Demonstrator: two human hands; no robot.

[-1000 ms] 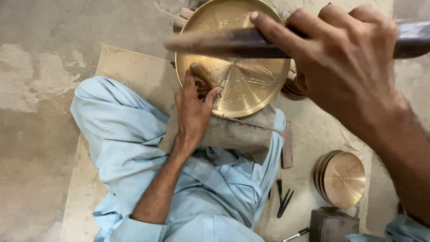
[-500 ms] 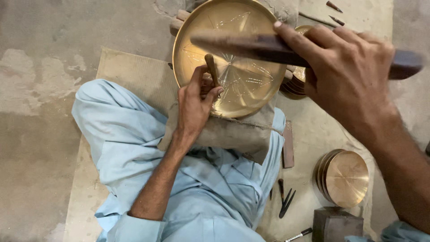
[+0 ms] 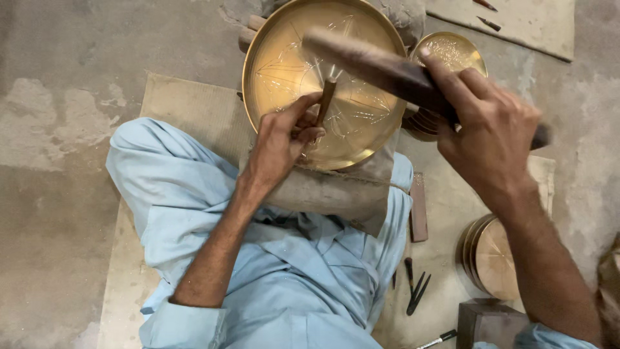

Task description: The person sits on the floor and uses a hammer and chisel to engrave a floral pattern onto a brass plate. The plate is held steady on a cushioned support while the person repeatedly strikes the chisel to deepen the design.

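From the head view, the left hand pinches a thin chisel upright on the large brass plate, which rests on a grey pad over the lap; the right hand grips a dark mallet raised above the plate; stacked brass plates lie nearby on the mat.

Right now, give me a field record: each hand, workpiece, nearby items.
left hand: holds punch upright, tip on plate
right hand: grips mallet above the punch
plate: large brass, engraved lines, propped on a padded block
right side: stack of brass discs, small brass bowl, dark punches on the mat
seat: mat on concrete floor
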